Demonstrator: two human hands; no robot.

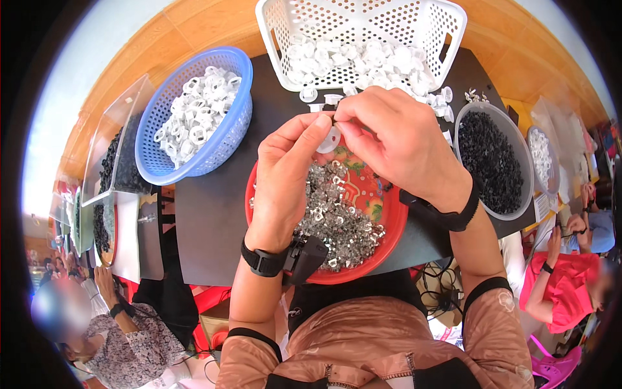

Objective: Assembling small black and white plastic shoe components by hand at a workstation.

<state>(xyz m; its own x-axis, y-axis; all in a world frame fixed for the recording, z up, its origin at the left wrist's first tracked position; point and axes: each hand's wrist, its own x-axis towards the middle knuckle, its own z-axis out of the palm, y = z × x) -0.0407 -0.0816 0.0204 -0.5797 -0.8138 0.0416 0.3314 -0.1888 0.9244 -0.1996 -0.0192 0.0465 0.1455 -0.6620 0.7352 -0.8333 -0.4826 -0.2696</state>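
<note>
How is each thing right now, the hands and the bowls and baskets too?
Left hand: pinched on a white disc
Right hand: fingertips pinched; what's between is too small to tell
Red tray: partly covered with shiny bits
Blue basket: heaped with white rings
White basket: partly filled
Gray bowl: full of black bits

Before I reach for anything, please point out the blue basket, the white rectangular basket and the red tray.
Blue round basket (pixel 235 134): head view, perforated outer wall.
White rectangular basket (pixel 363 21): head view, perforated far wall.
Red round tray (pixel 393 219): head view, bare surface at right.
</note>
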